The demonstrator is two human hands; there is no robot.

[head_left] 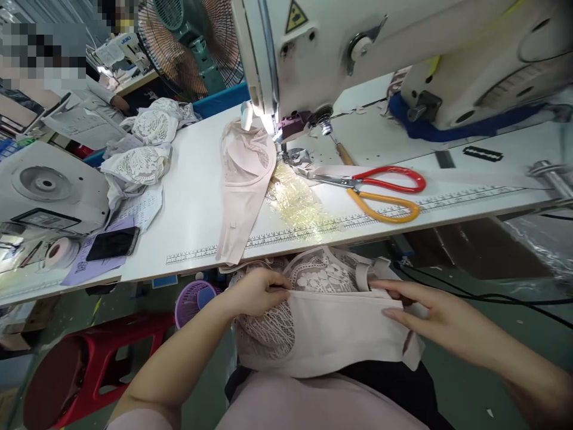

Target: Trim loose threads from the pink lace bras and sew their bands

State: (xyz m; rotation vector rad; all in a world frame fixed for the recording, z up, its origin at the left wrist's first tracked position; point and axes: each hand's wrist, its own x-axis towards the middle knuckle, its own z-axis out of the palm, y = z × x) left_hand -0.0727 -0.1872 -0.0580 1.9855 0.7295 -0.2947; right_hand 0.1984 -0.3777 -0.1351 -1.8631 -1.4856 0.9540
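Note:
In my lap lies a pale pink lace garment (331, 322), stretched between both hands below the table's front edge. My left hand (257, 292) pinches its upper edge on the left, fingers closed on the fabric. My right hand (423, 313) grips the same edge on the right, thumb on top and fingers curled under. Another pink garment piece (244, 179) lies on the white table (192, 203), its top end by the needle of the white sewing machine (358, 54).
Red and yellow handled scissors (380, 191) lie on the table right of the needle. White lace pieces (143, 149) are heaped at the table's left, near a black phone (111, 243). A red stool (85, 370) and a purple basket (194, 298) stand below. A fan (188, 42) stands behind.

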